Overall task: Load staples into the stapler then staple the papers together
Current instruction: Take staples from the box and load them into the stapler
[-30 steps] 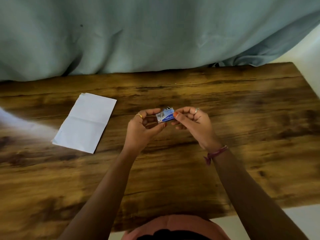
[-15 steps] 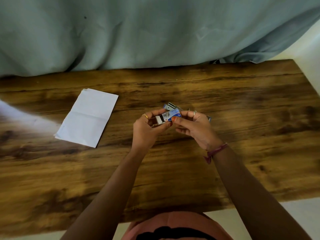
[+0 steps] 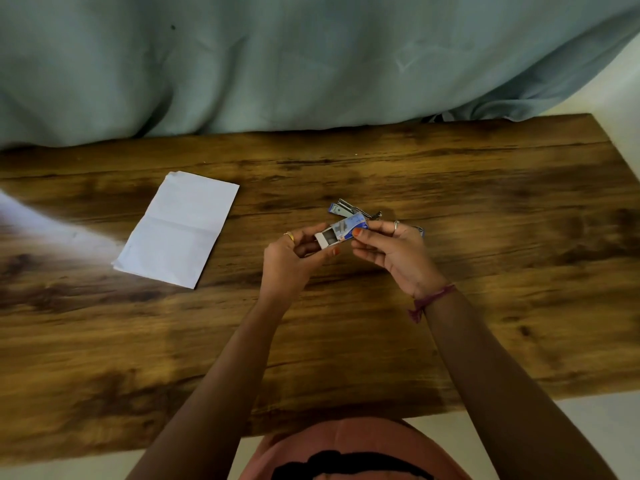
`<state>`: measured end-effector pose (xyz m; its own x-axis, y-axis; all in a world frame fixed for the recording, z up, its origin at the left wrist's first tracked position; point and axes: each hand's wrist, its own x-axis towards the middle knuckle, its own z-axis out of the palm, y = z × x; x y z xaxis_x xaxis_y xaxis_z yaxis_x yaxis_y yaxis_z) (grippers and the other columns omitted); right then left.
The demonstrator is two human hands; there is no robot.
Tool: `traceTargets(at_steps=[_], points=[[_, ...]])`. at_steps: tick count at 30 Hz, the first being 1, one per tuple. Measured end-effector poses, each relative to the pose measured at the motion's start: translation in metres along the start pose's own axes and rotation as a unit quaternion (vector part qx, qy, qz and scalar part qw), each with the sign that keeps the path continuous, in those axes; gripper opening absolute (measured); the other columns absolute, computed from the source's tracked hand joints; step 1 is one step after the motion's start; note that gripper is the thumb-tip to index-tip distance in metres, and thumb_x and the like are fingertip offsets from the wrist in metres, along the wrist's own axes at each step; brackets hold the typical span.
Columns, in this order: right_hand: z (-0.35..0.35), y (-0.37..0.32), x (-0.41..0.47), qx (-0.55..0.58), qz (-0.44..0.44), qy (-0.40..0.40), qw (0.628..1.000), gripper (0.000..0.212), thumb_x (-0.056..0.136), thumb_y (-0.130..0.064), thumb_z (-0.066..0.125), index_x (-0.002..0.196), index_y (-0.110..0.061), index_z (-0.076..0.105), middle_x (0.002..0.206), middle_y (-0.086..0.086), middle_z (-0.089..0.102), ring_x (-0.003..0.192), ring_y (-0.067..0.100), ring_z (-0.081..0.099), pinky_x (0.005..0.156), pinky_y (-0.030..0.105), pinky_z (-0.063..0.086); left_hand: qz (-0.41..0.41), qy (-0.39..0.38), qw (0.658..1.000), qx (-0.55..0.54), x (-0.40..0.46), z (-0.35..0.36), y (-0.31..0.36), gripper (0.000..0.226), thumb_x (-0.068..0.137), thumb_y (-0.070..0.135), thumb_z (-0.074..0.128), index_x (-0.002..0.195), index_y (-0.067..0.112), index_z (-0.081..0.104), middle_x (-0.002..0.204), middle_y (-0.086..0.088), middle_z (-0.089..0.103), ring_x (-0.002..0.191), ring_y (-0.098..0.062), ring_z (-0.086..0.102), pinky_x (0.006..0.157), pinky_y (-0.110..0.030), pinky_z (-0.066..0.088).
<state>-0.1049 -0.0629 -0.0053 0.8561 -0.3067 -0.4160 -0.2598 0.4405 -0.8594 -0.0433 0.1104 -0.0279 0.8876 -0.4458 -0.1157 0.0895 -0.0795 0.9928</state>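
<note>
a: status of the hands?

b: left hand (image 3: 291, 261) pinches the white inner tray of the staple box (image 3: 341, 232), thumb below, fingers above; right hand (image 3: 391, 251) pinches the blue sleeve of the same box at its right end; the tray stands partly drawn out to the left; box held just above the table (image 3: 450, 323).

a: location of the stapler?

b: stapler (image 3: 349, 211) lies on the table just behind the box, apparently hinged open, though blur limits certainty; its right end is hidden by the right hand.

a: papers?

b: papers (image 3: 180, 230) lie flat, creased, well apart to the left of both hands.
</note>
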Motion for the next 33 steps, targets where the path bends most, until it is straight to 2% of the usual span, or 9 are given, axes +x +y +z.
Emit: traceTargets(at_steps=[4,8,13,18,23,26,28,31,33], points=[[-0.008,0.0,0.002,-0.002,0.02,0.024,1.0,0.012,0.084,-0.002,0.063,0.095,-0.005,0.068,0.087,0.009,0.073,0.081,0.017,0.071,0.068,0.025,0.058,-0.011,0.008,1.0,0.027,-0.002,-0.013,-0.005,0.036,0.076,0.012,0.079,0.106,0.025,0.067,0.094,0.004,0.076,0.088,-0.01,0.073,0.066,-0.019,0.057],[-0.015,0.004,0.006,-0.009,0.024,0.058,0.998,0.009,0.089,-0.006,0.06,0.095,-0.005,0.066,0.089,0.012,0.071,0.08,0.019,0.07,0.069,0.027,0.059,-0.027,0.013,0.998,0.055,-0.007,-0.024,-0.011,0.036,0.077,0.011,0.077,0.106,0.028,0.066,0.101,0.005,0.073,0.091,-0.005,0.071,0.069,-0.019,0.057],[-0.011,0.021,0.009,-0.124,0.045,0.081,0.988,0.007,0.086,-0.01,0.064,0.093,-0.011,0.065,0.09,0.009,0.072,0.076,0.013,0.072,0.06,0.021,0.056,-0.06,0.012,0.996,0.07,-0.016,-0.032,-0.026,0.04,0.077,0.009,0.077,0.114,0.02,0.065,0.11,-0.001,0.071,0.096,-0.005,0.07,0.076,-0.022,0.058],[-0.001,0.036,0.012,-0.197,0.07,0.09,0.974,0.008,0.086,-0.013,0.066,0.092,-0.015,0.061,0.089,0.006,0.07,0.074,0.01,0.071,0.059,0.021,0.055,-0.072,0.025,0.989,0.129,-0.02,-0.041,-0.04,0.04,0.078,0.012,0.077,0.102,0.039,0.06,0.116,0.0,0.065,0.096,-0.003,0.067,0.075,-0.014,0.055],[0.009,0.038,0.014,-0.317,0.04,0.118,0.94,0.011,0.087,-0.02,0.065,0.096,-0.02,0.06,0.094,0.001,0.066,0.079,0.01,0.067,0.061,0.021,0.056,-0.062,0.009,0.981,0.185,-0.018,-0.048,-0.047,0.04,0.078,0.02,0.077,0.103,0.044,0.057,0.116,0.001,0.064,0.099,-0.008,0.064,0.081,-0.025,0.057],[0.012,0.039,0.014,-0.444,0.014,0.127,0.887,0.02,0.087,-0.026,0.064,0.105,-0.018,0.059,0.097,-0.001,0.061,0.084,0.01,0.062,0.069,0.024,0.056,-0.054,-0.001,0.976,0.21,-0.016,-0.05,-0.049,0.04,0.079,0.022,0.077,0.108,0.042,0.058,0.114,0.005,0.062,0.101,-0.009,0.062,0.088,-0.031,0.056],[0.013,0.039,0.013,-0.541,-0.086,0.127,0.827,0.018,0.088,-0.028,0.063,0.103,-0.018,0.06,0.102,0.0,0.058,0.092,0.012,0.057,0.078,0.026,0.05,-0.047,-0.008,0.974,0.222,-0.015,-0.052,-0.05,0.041,0.079,0.022,0.077,0.112,0.039,0.059,0.108,0.014,0.06,0.104,-0.006,0.061,0.091,-0.031,0.054],[0.018,0.034,0.016,-0.631,-0.239,0.079,0.734,0.018,0.088,-0.03,0.062,0.102,-0.019,0.064,0.108,0.002,0.059,0.102,0.017,0.053,0.085,0.027,0.04,-0.041,-0.008,0.975,0.217,-0.015,-0.056,-0.05,0.043,0.077,0.023,0.079,0.104,0.047,0.054,0.107,0.015,0.06,0.091,0.004,0.062,0.078,-0.018,0.056],[0.024,0.03,0.026,-0.683,-0.274,0.042,0.676,0.022,0.088,-0.034,0.06,0.107,-0.022,0.066,0.112,0.001,0.061,0.111,0.021,0.049,0.09,0.036,0.036,-0.041,-0.008,0.977,0.209,-0.016,-0.059,-0.049,0.043,0.077,0.023,0.08,0.098,0.049,0.053,0.104,0.012,0.064,0.088,0.007,0.063,0.068,-0.009,0.052]])
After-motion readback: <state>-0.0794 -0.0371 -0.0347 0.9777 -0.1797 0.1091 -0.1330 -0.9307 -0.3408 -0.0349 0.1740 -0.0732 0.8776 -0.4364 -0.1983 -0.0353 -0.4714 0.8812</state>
